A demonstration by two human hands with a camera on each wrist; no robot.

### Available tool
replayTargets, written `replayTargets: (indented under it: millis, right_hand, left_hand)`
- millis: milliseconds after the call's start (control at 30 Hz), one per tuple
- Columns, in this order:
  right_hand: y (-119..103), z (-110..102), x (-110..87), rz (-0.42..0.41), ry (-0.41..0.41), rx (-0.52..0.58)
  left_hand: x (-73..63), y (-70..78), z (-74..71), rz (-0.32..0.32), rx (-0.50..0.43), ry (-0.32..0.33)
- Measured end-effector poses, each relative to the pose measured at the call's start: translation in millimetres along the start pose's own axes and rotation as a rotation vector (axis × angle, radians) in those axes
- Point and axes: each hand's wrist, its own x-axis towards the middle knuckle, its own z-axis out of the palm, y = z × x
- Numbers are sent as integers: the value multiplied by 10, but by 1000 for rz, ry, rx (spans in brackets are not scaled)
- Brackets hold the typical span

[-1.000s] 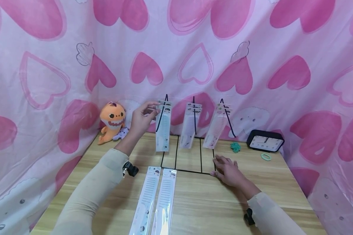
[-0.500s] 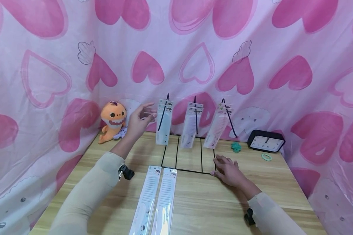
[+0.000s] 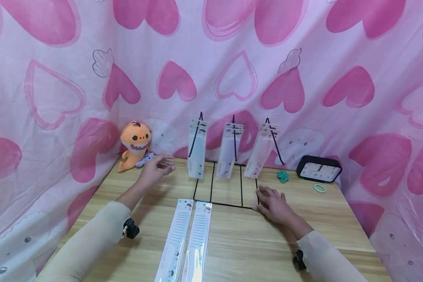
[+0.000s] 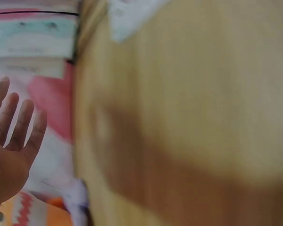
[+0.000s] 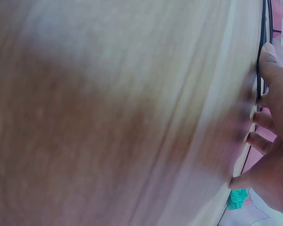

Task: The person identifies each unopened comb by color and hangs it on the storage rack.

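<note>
My left hand hovers over the table, left of the black wire rack, with loosely spread fingers and nothing in them. In the left wrist view the palm of this hand faces the camera. My right hand rests at the rack's front right corner, its thumb against the base wire and fingertips down on the table. From the rack's three hooks hang packaged combs: bluish combs on the left, purple combs in the middle, pink combs on the right. Two packaged combs lie side by side in front.
An orange shark plush sits at the back left beside a small purple toy. At the back right are a black clock, a teal clump and a pale green ring. A heart-patterned curtain surrounds the wooden table.
My left hand has let go of the bluish combs on the left hook and moved left and down, away from the rack. Those combs swung slightly. My right hand has stayed in place.
</note>
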Motion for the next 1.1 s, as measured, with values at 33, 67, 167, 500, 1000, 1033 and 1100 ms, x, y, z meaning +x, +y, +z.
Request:
replayTargets:
  millis: [33, 67, 167, 500, 1000, 1033, 1100]
  right_hand:
    - [0, 2, 3, 3, -1, 6]
    - [-2, 4, 3, -1, 3, 2]
    - [-4, 1, 9, -3, 6, 0]
    - [-3, -2, 10, 28, -12, -4]
    - [6, 18, 18, 30, -19, -3]
    - [5, 15, 17, 31, -19, -3]
    - [3, 10, 15, 32, -19, -3]
  left_hand:
    - [-39, -55, 1, -13, 16, -15]
    - [-75, -107, 1, -21, 27, -33]
    - [-176, -233, 5, -39, 45, -97]
    - [-427, -409, 171, -23, 182, -296]
    - [-571, -317, 404, 34, 365, -384]
    - [-579, -305, 412, 31, 367, -379]
    - [-598, -275, 429, 18, 370, -375]
